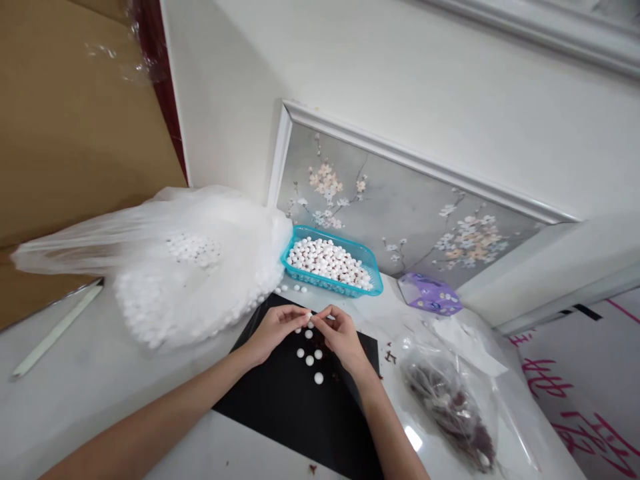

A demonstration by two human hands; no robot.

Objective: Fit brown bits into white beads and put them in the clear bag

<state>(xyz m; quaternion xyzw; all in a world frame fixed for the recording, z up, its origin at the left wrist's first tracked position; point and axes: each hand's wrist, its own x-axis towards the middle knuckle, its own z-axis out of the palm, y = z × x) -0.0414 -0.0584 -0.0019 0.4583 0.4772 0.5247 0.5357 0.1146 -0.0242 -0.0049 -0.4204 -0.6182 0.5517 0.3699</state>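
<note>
My left hand (274, 329) pinches a small white ball (309, 316) between thumb and fingertips above the black mat (280, 407). From the other side, my right hand (343, 337) meets it with thumb and forefinger pressed together; whatever lies between those fingertips is too small to name. Several loose white balls (319, 378) lie on the mat below the hands. Dark brown bits (336, 379) are scattered beside them, partly hidden by my right hand. Just behind the mat, a turquoise plastic basket (375, 283) holds many white balls, some showing brown bits.
A large translucent bag (200, 287) full of white balls stands at the left, near a pale strip-like stick (57, 330). On the right are a purple packet (431, 294) and a clear bag (453, 407) of brown pieces. A framed floral panel (400, 200) borders the back.
</note>
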